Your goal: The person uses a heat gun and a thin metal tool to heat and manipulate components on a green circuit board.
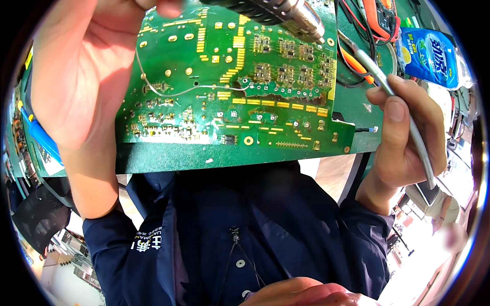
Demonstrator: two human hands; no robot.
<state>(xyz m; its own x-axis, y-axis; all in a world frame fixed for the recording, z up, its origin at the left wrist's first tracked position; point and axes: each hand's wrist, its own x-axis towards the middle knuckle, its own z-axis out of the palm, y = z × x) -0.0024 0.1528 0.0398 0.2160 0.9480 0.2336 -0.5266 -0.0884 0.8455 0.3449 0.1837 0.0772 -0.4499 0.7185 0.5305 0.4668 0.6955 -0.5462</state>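
In the head view, the left hand (pixel 76 76) is gripping a black hot-air tool with a metal nozzle (pixel 286 13) above the green printed circuit board (pixel 229 86) lying on the green-matted table (pixel 168 158). The right hand (pixel 403 137), fingers (pixel 395 109) closed, is pinching silver metal tweezers (pixel 403 112). A blue plastic pouch (pixel 429 53), contents unseen, is lying beyond.

left hand (pixel 81 76) raised, palm facing camera | right hand (pixel 403 137) fist-closed grip, thumb up

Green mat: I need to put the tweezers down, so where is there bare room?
The green mat shows a bare strip along its near edge, below the circuit board, and a small patch right of the board. Behind that patch it is crowded: orange-handled pliers, cables, a blue pouch.
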